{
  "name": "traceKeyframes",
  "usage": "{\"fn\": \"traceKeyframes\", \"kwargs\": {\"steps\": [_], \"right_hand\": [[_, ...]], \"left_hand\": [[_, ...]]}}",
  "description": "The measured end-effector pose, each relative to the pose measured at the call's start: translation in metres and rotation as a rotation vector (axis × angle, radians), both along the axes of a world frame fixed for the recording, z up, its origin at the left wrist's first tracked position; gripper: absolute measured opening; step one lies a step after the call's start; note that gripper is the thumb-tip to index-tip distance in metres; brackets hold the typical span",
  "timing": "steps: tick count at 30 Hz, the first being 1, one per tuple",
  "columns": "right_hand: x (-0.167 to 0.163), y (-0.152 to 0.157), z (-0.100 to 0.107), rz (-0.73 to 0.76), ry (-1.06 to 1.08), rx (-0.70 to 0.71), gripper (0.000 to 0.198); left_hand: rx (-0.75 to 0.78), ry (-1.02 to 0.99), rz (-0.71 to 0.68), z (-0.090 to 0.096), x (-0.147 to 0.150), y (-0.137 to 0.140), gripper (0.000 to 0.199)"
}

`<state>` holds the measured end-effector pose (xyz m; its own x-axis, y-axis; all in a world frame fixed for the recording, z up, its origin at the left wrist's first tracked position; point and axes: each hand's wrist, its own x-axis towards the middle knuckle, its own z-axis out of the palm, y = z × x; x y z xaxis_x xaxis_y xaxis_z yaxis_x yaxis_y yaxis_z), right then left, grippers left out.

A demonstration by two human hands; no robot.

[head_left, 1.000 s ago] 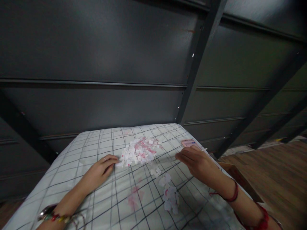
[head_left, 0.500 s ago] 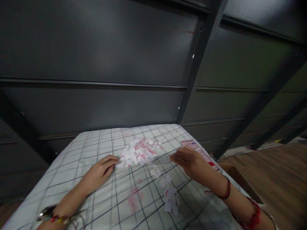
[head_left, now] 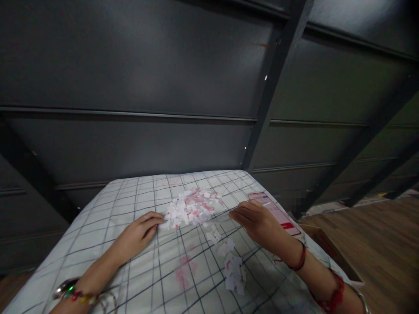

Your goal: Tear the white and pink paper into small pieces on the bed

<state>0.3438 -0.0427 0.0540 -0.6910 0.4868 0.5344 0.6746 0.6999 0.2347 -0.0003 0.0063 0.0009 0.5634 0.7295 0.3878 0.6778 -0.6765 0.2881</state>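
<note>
A low pile of small white and pink paper scraps (head_left: 190, 209) lies on a white tablecloth with dark grid lines (head_left: 131, 279). My left hand (head_left: 142, 233), with a ring on one finger, rests at the pile's left edge, its fingers stretched out and the tips touching the scraps. To the right of the pile my right hand (head_left: 250, 222) hovers just above the cloth, fingertips pressed together. What they hold, if anything, is too small to make out. Between that hand and me lies a smaller group of white scraps (head_left: 234, 272).
Beyond my right hand a phone with a lit pink screen (head_left: 276, 216) lies near the table's right edge. A cardboard box (head_left: 330, 253) stands on the wooden floor beside the table. Dark metal panels (head_left: 147, 144) rise behind the far edge.
My right hand has shifted very slightly left, showing more of the phone. My left hand and the scraps look the same apart from a small camera shift.
</note>
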Motion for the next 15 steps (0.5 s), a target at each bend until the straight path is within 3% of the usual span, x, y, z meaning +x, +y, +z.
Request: {"fn": "traceKeyframes", "kwargs": {"steps": [15], "right_hand": [[-0.0045,0.0042,-0.0033,0.042,0.013,-0.041,0.023]], "left_hand": [[-0.017,0.021,0.019,-0.0015,-0.0005,0.0005,0.032]]}}
